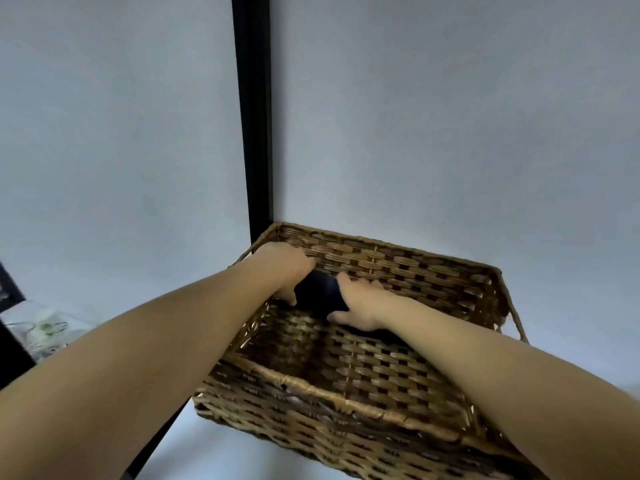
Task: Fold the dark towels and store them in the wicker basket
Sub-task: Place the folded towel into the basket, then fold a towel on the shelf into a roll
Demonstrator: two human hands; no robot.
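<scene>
Wicker basket point(346, 386) on pale surface point(571, 358) by black post point(254, 116), both hands' grip seemingly around dark towel point(320, 289).

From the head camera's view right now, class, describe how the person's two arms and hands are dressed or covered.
Both forearms are bare up to the frame edge, with no sleeves in view. The left hand and right hand wear no gloves. No watch, bracelet or ring shows on either wrist or on the visible fingers, and nothing is marked or taped on them.

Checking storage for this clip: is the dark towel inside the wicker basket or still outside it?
Inside. The dark towel sits as a compact bundle against the wicker basket's far wall, below its rim, held between left hand and right hand.
</scene>
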